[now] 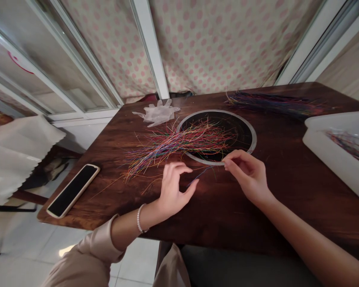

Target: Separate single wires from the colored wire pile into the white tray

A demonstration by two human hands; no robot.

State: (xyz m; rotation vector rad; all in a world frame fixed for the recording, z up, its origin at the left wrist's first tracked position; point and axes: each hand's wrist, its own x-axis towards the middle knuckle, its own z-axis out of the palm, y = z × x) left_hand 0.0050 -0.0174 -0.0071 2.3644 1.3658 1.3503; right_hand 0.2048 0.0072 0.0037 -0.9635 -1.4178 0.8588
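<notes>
A loose bundle of thin multicoloured wires point(179, 141) lies across the table and over a round black plate point(242, 127) with a grey rim. My left hand point(177, 185) is just in front of the bundle, thumb and fingers apart, holding nothing. By the plate's near rim, my right hand point(248, 173) has its thumb and forefinger pinched together. Whatever is in that pinch is too fine to make out. A short blue wire point(202, 173) lies on the table between my two hands, close to the left fingertips.
A phone point(73, 190) lies at the table's left edge. A crumpled clear plastic glove point(158, 113) is behind the bundle. Darker wires point(275, 104) lie at the back right, near a white bin point(332, 129) holding more wires. Behind the table point(287, 175) stands a curtained, framed window.
</notes>
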